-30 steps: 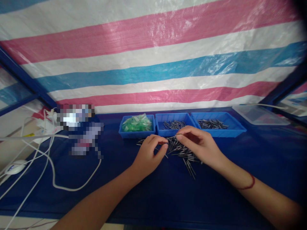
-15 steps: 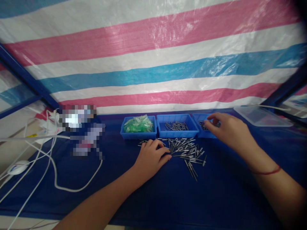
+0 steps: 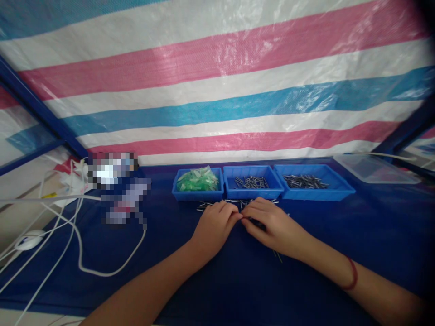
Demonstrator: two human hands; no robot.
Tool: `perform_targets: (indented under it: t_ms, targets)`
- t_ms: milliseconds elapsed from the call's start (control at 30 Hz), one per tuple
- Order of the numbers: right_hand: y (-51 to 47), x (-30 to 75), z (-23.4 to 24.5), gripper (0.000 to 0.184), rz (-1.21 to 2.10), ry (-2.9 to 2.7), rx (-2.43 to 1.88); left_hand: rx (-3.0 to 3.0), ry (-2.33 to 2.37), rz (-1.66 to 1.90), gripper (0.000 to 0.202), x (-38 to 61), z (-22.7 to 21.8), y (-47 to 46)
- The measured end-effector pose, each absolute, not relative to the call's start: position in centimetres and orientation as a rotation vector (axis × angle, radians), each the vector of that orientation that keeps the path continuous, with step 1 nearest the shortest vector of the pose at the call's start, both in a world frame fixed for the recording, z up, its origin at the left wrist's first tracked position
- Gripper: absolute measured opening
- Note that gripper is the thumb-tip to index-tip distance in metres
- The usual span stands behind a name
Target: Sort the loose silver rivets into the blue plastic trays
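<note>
Your left hand (image 3: 215, 228) and right hand (image 3: 276, 226) sit tip to tip, fingers curled toward thumbs; whether they pinch anything, I cannot tell. Loose metal pins (image 3: 232, 200) lie around and partly beneath them on your blue table (image 3: 217, 294). Just beyond stand 3 blue trays (image 3: 251, 194): green packets (image 3: 199, 180) in the left 1, more pins (image 3: 252, 182) in 2.

Two hands (image 3: 215, 228) (image 3: 280, 228), three blue bins (image 3: 199, 196) (image 3: 253, 194) (image 3: 317, 194), one red wristband (image 3: 355, 274)
</note>
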State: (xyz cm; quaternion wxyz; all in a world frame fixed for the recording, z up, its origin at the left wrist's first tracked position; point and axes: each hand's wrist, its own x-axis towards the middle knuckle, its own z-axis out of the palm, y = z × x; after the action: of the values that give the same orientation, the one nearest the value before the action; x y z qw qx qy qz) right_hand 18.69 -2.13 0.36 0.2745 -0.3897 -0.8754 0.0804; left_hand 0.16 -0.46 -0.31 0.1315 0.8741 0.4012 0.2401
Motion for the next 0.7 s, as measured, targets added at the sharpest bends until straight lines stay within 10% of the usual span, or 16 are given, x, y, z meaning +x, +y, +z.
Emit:
perform_targets:
  t_ms: [700]
  targets:
    - [-1.83, 17.59, -0.75, 0.011, 0.472, -2.000, -1.009, 1.979, 0.999, 1.020, 0.015, -0.45, 0.21, -0.27]
